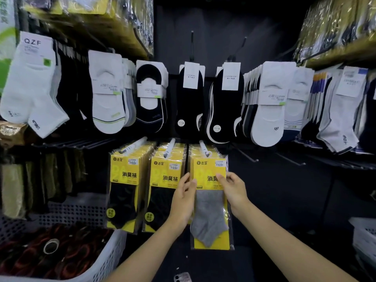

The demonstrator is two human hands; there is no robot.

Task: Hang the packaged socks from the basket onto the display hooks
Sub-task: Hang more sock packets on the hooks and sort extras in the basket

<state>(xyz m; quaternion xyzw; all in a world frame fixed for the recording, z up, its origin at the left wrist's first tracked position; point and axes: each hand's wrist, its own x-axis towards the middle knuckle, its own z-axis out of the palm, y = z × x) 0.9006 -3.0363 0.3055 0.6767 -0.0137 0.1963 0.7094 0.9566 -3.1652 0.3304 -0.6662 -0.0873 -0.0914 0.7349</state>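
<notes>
The left hand (184,193) pinches the left edge of a yellow grey-sock packet (210,216), and the right hand (232,189) pinches its upper right side. The packet hangs at the front of the row on the right-most display hook (204,148), beside two hooks of black-sock packets (124,192). This looks like seating and squaring it. The next move would be to let go and reach down-left to the white basket (109,259) for another.
</notes>
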